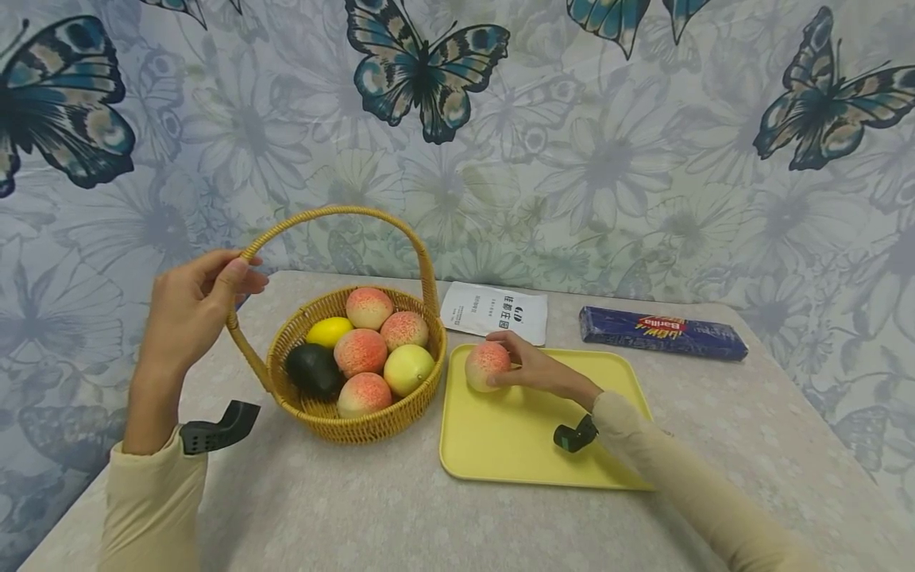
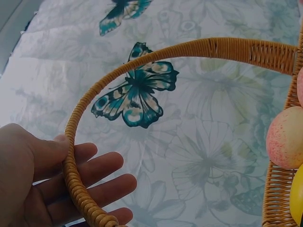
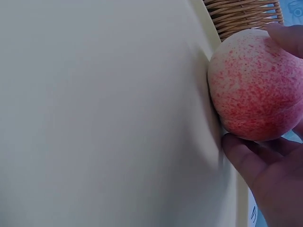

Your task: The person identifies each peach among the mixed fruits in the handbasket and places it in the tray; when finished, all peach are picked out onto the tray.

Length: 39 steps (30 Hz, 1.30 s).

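Observation:
My left hand (image 1: 189,306) pinches the left side of the arched handle (image 2: 97,87) of a wicker basket (image 1: 372,431), thumb in front and fingers behind. Several peaches (image 1: 360,353) fill the basket, along with a yellow lemon (image 1: 330,331), a pale yellow-green round fruit (image 1: 408,369) and a dark, avocado-like fruit (image 1: 314,371). Over the far left corner of a yellow tray (image 1: 500,453), my right hand (image 1: 539,370) grips a single peach (image 1: 488,366) between thumb and fingers. In the right wrist view that peach (image 3: 255,85) sits low against the tray's edge.
Behind the tray lies a white packet (image 1: 493,310) with dark printing. A blue Barilla package (image 1: 663,332) lies to its right. Butterfly-patterned cloth (image 1: 608,159) hangs along the back of the table (image 1: 343,508). The basket stands close to the tray's left side.

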### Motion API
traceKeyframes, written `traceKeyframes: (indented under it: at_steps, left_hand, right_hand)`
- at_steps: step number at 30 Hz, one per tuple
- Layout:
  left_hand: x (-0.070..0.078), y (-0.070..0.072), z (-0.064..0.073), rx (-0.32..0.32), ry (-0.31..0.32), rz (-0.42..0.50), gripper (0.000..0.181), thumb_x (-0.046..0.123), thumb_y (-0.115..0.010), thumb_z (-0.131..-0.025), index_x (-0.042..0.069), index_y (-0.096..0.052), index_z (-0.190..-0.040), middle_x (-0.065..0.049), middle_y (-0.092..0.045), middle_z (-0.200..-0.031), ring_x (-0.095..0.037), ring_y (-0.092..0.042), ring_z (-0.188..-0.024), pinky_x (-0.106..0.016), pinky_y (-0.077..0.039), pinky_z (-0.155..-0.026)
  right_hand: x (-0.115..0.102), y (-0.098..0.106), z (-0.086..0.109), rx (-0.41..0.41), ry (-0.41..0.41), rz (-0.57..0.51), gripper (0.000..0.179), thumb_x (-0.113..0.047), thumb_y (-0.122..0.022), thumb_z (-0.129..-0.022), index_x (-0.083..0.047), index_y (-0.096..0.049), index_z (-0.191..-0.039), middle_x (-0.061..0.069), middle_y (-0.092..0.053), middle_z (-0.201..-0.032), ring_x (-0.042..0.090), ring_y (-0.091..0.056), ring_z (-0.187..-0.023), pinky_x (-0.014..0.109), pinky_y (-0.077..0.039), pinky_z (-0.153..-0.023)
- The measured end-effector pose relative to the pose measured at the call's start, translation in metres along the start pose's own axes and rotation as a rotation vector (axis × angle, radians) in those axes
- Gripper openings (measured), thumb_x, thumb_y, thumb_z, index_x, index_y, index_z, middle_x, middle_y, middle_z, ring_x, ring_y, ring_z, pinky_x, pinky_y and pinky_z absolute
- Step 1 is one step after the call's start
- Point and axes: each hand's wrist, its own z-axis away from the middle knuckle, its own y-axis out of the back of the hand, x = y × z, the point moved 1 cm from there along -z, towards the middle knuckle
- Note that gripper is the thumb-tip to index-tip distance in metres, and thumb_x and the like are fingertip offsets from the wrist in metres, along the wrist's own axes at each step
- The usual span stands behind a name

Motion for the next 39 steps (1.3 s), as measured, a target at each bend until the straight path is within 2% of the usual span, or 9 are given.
traceKeyframes:
  at_steps: [4, 11, 13, 17, 21, 28, 33, 36, 39]
  left_hand:
    - [0.0, 0.0, 0.0, 0.001, 0.0, -0.001, 0.034, 0.03, -0.048, -0.101, 0.004, -0.066, -0.115, -0.014, -0.07, -0.092, 0.01, -0.06, -0.077, -0.001, -0.044, -0.069]
    - [0.0, 0.002, 0.002, 0.0, 0.004, -0.001, 0.035, 0.03, -0.048, -0.101, 0.004, -0.065, -0.116, -0.016, -0.07, -0.093, 0.011, -0.06, -0.076, -0.001, -0.044, -0.069]
    - [-0.001, 0.002, 0.002, -0.003, 0.008, 0.0, 0.035, 0.03, -0.048, -0.101, 0.003, -0.065, -0.116, -0.017, -0.07, -0.094, 0.012, -0.06, -0.076, -0.001, -0.044, -0.069]
    - [-0.002, 0.002, 0.002, -0.006, 0.018, 0.003, 0.035, 0.03, -0.048, -0.101, 0.003, -0.065, -0.116, -0.02, -0.07, -0.095, 0.012, -0.059, -0.076, -0.001, -0.044, -0.069]
    - [-0.002, 0.002, 0.003, -0.011, 0.022, 0.005, 0.036, 0.03, -0.047, -0.101, 0.004, -0.065, -0.117, -0.019, -0.07, -0.095, 0.013, -0.058, -0.076, -0.002, -0.044, -0.068]
    - [-0.001, 0.001, 0.002, -0.009, 0.011, 0.011, 0.035, 0.03, -0.048, -0.101, 0.003, -0.065, -0.116, -0.017, -0.07, -0.094, 0.013, -0.059, -0.077, -0.003, -0.045, -0.069]
    - [0.001, 0.0, 0.002, -0.004, 0.004, 0.008, 0.035, 0.03, -0.048, -0.101, 0.003, -0.065, -0.115, -0.017, -0.07, -0.093, 0.012, -0.059, -0.076, -0.003, -0.045, -0.069]
    - [0.002, 0.001, 0.002, -0.004, 0.003, 0.009, 0.035, 0.03, -0.048, -0.101, 0.004, -0.065, -0.115, -0.017, -0.07, -0.092, 0.011, -0.059, -0.076, -0.003, -0.045, -0.069]
    - [0.001, 0.002, 0.001, -0.001, 0.001, 0.008, 0.035, 0.03, -0.048, -0.101, 0.003, -0.066, -0.114, -0.017, -0.07, -0.092, 0.011, -0.06, -0.076, -0.003, -0.045, -0.068]
  right_hand:
    - [-0.005, 0.002, -0.003, -0.014, 0.024, 0.054, 0.069, -0.021, -0.068, -0.089, -0.007, -0.032, -0.146, 0.012, -0.045, -0.14, 0.029, -0.043, -0.13, 0.049, -0.032, -0.11]
    - [-0.029, 0.003, -0.015, -0.018, 0.076, 0.104, 0.057, -0.022, -0.064, -0.092, -0.009, -0.04, -0.142, 0.021, -0.038, -0.146, 0.037, -0.038, -0.135, 0.05, -0.032, -0.11]
    - [-0.033, 0.002, -0.022, -0.007, 0.085, 0.108, 0.057, -0.025, -0.065, -0.092, -0.012, -0.041, -0.142, 0.018, -0.039, -0.146, 0.038, -0.037, -0.135, 0.05, -0.032, -0.11]
    - [-0.054, -0.003, -0.031, 0.015, 0.099, 0.142, 0.056, -0.03, -0.064, -0.092, -0.018, -0.042, -0.142, 0.01, -0.04, -0.147, 0.036, -0.035, -0.136, 0.053, -0.031, -0.11]
    - [-0.074, -0.013, -0.041, 0.007, 0.143, 0.179, 0.057, -0.032, -0.064, -0.092, -0.018, -0.041, -0.143, 0.007, -0.041, -0.146, 0.032, -0.037, -0.136, 0.052, -0.033, -0.109]
    - [-0.106, -0.04, -0.06, -0.09, 0.246, 0.157, 0.063, -0.034, -0.066, -0.09, -0.021, -0.038, -0.145, 0.006, -0.038, -0.15, 0.03, -0.033, -0.139, 0.053, -0.028, -0.111]
    - [-0.117, -0.06, -0.07, -0.203, 0.281, 0.14, 0.069, -0.025, -0.068, -0.089, -0.019, -0.033, -0.148, 0.007, -0.034, -0.152, 0.032, -0.032, -0.139, 0.051, -0.029, -0.112]
    - [-0.12, -0.069, -0.076, -0.267, 0.274, 0.176, 0.071, -0.022, -0.07, -0.087, -0.017, -0.033, -0.148, 0.006, -0.034, -0.151, 0.032, -0.034, -0.138, 0.049, -0.031, -0.111]
    - [-0.126, -0.075, -0.082, -0.328, 0.27, 0.264, 0.073, -0.021, -0.072, -0.086, -0.013, -0.034, -0.147, 0.008, -0.037, -0.15, 0.031, -0.038, -0.136, 0.046, -0.033, -0.111]
